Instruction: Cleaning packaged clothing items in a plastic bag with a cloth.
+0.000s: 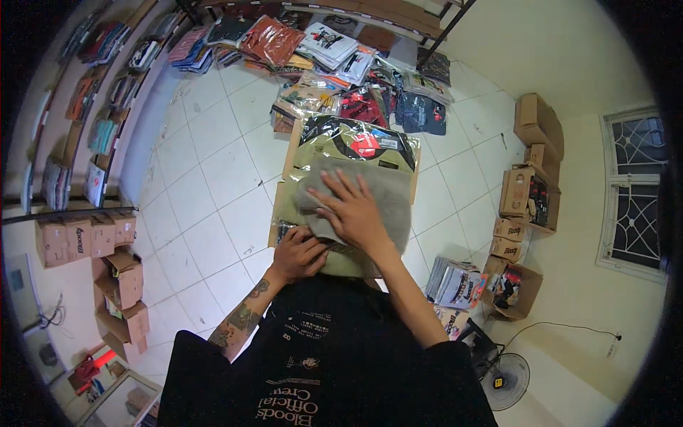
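In front of my body lies an olive-green T-shirt (299, 211) with a black neckline, a red tag (365, 144) and a shiny clear plastic covering at its far end. A folded grey cloth (393, 206) rests over its middle. My right hand (353, 213) presses flat on this cloth, fingers spread and holding nothing. Near the lower left edge of the shirt, my left hand (299, 253) has its fingers curled down against the fabric. What they grip is hidden beneath them. Brown cardboard (279, 196) shows under the shirt's left side.
Piles of plastic-bagged shirts (329, 46) cover the tiled floor ahead. Shelves of folded clothes (85, 107) line the left wall, with cardboard boxes (121, 281) below. More boxes (530, 199) stand along the right, near a bagged stack (455, 283) and a fan (509, 381).
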Demonstrator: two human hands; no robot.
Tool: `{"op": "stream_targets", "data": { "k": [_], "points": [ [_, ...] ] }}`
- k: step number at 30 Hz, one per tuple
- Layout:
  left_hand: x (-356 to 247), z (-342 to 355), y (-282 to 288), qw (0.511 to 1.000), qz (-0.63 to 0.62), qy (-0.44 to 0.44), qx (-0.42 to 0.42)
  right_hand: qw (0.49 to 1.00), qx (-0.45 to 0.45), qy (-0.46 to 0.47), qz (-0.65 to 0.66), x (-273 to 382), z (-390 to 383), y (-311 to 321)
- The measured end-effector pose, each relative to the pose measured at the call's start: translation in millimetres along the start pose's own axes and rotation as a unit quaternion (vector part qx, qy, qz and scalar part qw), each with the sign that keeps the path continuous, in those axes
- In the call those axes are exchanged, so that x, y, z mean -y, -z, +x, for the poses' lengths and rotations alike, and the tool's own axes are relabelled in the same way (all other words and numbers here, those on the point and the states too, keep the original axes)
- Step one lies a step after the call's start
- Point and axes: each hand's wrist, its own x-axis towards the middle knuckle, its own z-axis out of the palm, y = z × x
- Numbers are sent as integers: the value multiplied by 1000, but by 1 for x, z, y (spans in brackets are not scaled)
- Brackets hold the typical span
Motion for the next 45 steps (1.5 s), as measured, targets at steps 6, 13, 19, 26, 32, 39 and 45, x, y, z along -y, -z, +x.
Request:
{"op": "stream_targets", "data": {
  "k": [6, 13, 19, 26, 32, 39, 45],
  "points": [
    [-4, 4, 9, 1000, 5, 10, 19, 998, 6, -45, -48, -27, -44, 26],
    [2, -2, 0, 1000, 2, 5, 15, 1000, -4, -7, -2, -4, 9, -6],
    [0, -8, -7, 999, 10, 26, 20, 998, -10, 37, 43, 12, 34, -25],
    [-3, 0, -1, 1000, 8, 11, 13, 1000, 21, 4, -7, -22, -23, 25],
    [-5, 8, 9, 1000, 19, 1, 14, 998, 18, -61, -23, -33, -42, 40],
    [-4, 2, 1, 1000, -5, 27, 13, 1000, 6, 8, 2, -3, 31, -16],
    [-6, 4, 1, 998, -13, 42, 38, 999, 31, 29, 25, -6, 30, -13]
  ]
}}
